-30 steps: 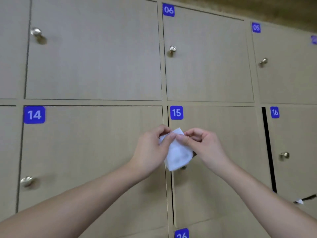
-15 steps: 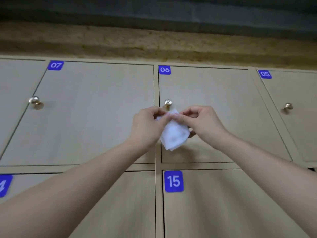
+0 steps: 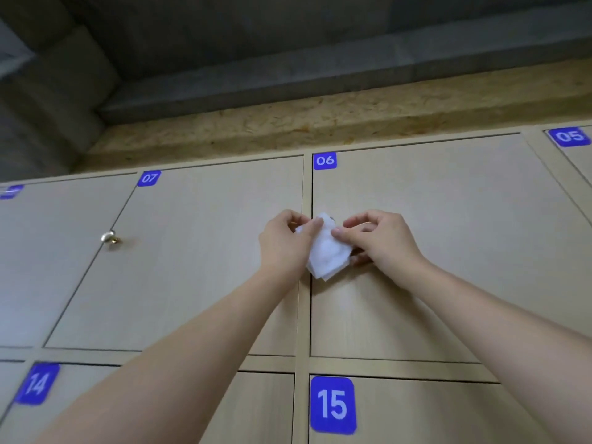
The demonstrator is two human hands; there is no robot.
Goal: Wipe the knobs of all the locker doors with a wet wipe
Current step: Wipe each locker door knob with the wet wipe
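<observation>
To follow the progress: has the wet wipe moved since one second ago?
Yes. The wet wipe went up from door 15 to door 06.

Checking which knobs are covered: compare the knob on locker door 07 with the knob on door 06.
The round brass-coloured knob on door 07 is bare and untouched; the knob on door 06 is almost hidden behind the white wet wipe, pinched by the left hand and right hand. Both sit near their doors' left edges.
</observation>
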